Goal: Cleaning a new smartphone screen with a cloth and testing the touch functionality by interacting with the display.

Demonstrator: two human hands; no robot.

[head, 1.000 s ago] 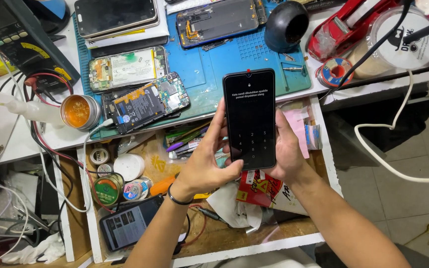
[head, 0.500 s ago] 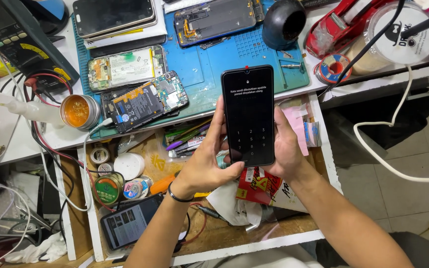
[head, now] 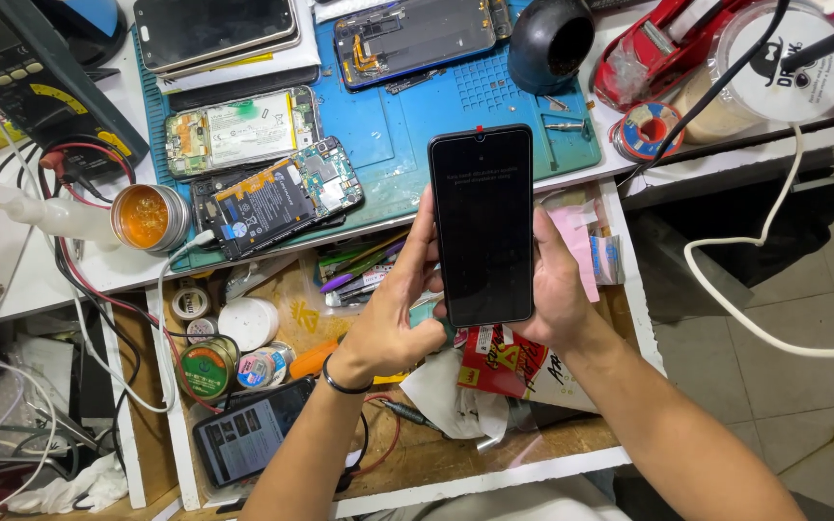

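Head camera looks down on a cluttered repair bench: at far left a round tin of amber flux (head: 150, 217) sits near an opened phone with its circuit board (head: 279, 198) bare on the blue work mat (head: 388, 125). Further right, the left hand (head: 393, 318) curls its fingers against the side of a black smartphone (head: 482, 224), steadying it upright above the open drawer (head: 407, 453). On the other side the right hand (head: 557, 289) grasps its edge and back, keeping the dim screen facing up for viewing.
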